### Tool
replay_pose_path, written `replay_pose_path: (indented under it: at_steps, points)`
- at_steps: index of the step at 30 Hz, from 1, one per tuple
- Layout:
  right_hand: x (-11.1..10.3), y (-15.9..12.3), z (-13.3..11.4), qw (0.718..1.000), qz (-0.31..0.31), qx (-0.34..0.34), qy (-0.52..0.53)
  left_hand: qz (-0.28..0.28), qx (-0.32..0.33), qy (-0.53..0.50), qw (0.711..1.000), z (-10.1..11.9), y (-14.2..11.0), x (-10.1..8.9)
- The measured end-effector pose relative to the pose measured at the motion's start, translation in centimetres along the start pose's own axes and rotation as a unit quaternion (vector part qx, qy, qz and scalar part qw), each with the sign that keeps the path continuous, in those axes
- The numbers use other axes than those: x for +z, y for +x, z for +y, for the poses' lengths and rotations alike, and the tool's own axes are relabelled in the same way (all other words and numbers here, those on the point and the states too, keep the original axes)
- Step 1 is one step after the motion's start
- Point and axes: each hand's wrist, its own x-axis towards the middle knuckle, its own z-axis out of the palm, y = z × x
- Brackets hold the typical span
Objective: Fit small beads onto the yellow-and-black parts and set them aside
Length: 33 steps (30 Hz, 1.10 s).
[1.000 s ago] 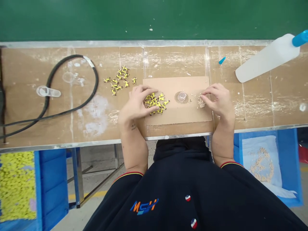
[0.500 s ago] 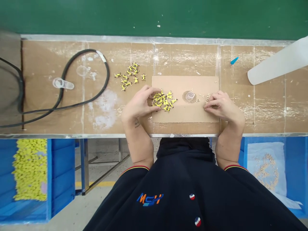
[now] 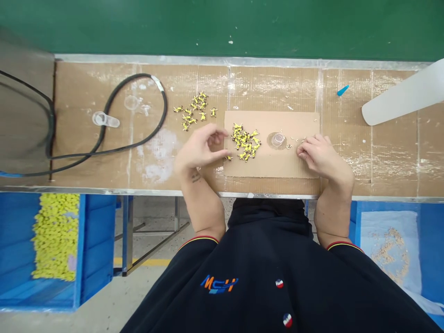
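Note:
My left hand [image 3: 199, 149] lies at the left edge of a cardboard sheet [image 3: 274, 169]. Its fingers are curled toward the thumb, just left of a pile of small yellow parts [image 3: 245, 139]; what they pinch is too small to see. One loose yellow part [image 3: 229, 158] lies by the thumb. My right hand [image 3: 319, 153] rests on the sheet's right end. Its fingertips are pressed together over scattered tiny beige parts [image 3: 299, 139]. A small clear dish [image 3: 278, 139] stands between the two piles.
A second group of yellow parts [image 3: 194, 111] lies left of the sheet, with a looped black cable [image 3: 138, 144] and a clear plastic piece [image 3: 104, 120] beyond. A blue cap [image 3: 342, 90] and white bottle [image 3: 402, 99] lie far right. Blue bins [image 3: 93, 240] below hold yellow and beige parts.
My left hand has drawn back left off the yellow pile, leaving it uncovered. My right hand has slid slightly toward the sheet's near right corner. The view has shifted left.

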Motion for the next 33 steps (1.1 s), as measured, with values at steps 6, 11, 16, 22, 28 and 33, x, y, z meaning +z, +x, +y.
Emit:
replay_pose_path:
  at_steps: [6,11,16,22,28,33]
  points:
    - [0.0,0.1,0.2,0.990,0.112,-0.004,0.079,-0.107,-0.013,0.028,0.994,-0.5,-0.7,-0.8]
    - [0.2,0.3,0.2,0.957,0.223,-0.038,0.183,-0.112,0.027,0.081,0.990,-0.5,0.0,-0.1]
    - [0.1,0.7,-0.4,0.931,0.302,-0.063,0.194,-0.065,0.038,0.053,0.996,-0.2,-0.1,0.0]
    - [0.0,0.9,-0.6,0.925,0.335,-0.057,0.169,0.067,0.001,0.031,0.997,0.2,0.2,0.7]
    - [0.1,0.9,-0.7,0.928,0.336,-0.044,0.158,0.160,-0.007,0.003,0.987,1.2,0.3,0.9]
    - [0.1,1.1,-0.8,0.924,0.344,-0.057,0.155,0.026,-0.092,-0.062,0.993,0.5,-0.4,0.3]
